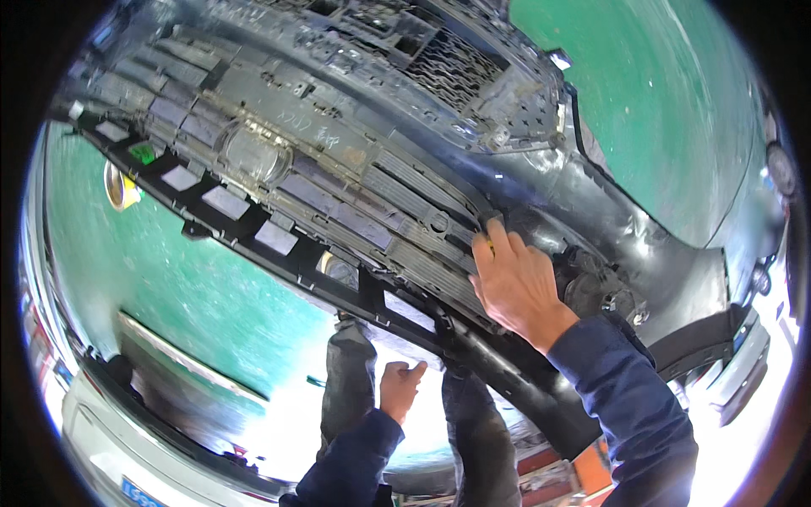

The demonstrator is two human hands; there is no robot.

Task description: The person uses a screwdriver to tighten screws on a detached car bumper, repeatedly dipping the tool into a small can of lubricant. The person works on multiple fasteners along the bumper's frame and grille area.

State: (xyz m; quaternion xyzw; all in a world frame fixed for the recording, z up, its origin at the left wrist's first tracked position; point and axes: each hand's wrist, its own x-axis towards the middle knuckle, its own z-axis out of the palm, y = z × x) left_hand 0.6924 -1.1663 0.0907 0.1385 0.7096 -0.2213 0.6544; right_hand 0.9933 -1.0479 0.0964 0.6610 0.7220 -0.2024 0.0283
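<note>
A large black car bumper (528, 363) with a slatted grille (338, 203) lies diagonally before me, its clips and rough backing showing. My right hand (519, 283) is bent over the grille's right end. Its fingers are pinched there around something small with a bit of yellow on it; the hand hides most of it. Below the bumper's near edge is my left hand (401, 389), apart from the part. Its fingers are curled, and nothing shows in them. Near my right fingers sits a round dark housing (596, 283) in the bumper's corner.
A roll of tape (121, 186) lies on the green floor (203, 279) at the left. A long flat panel (186, 363) rests there too. A white car (110, 431) stands at lower left. My legs (348, 372) are under the bumper's near edge.
</note>
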